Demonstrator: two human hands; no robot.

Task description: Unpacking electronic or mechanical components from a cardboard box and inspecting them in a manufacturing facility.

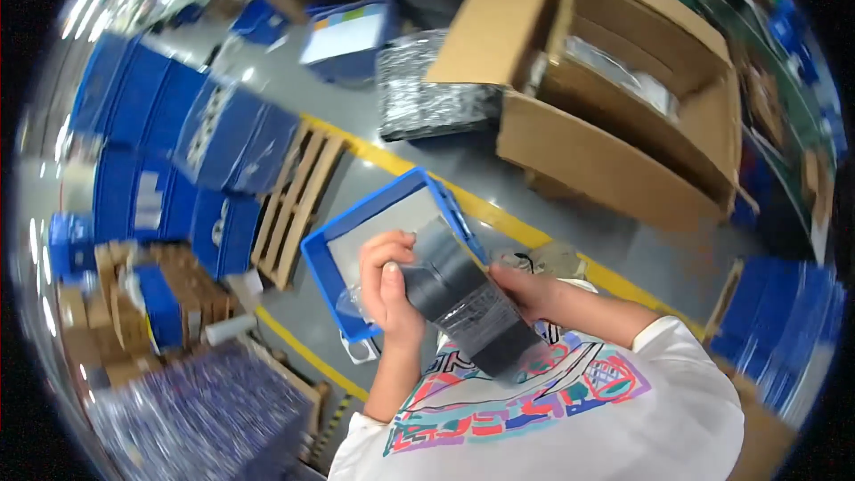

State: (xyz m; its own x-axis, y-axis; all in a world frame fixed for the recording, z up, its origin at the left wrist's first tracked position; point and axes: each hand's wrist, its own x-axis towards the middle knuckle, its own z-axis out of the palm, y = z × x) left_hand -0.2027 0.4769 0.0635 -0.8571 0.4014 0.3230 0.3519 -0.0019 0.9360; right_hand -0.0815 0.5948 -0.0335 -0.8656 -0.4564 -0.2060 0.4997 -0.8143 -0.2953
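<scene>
Both my hands hold a dark grey plastic-wrapped packet (463, 298) in front of my chest. My left hand (389, 289) grips its left edge, thumb on top. My right hand (521, 289) holds the right side, partly hidden behind the packet. Just beyond the packet lies an open blue plastic crate (343, 281) on the floor, with a grey bottom showing. A patterned white shirt fills the lower part of the view.
A large open cardboard box (614, 151) stands at the upper right, a silvery wrapped bundle (427, 93) beside it. Stacked blue crates (178, 142) and a wooden pallet (298, 200) lie left. A yellow floor line (499, 218) runs diagonally. Wrapped stacks (205, 419) sit lower left.
</scene>
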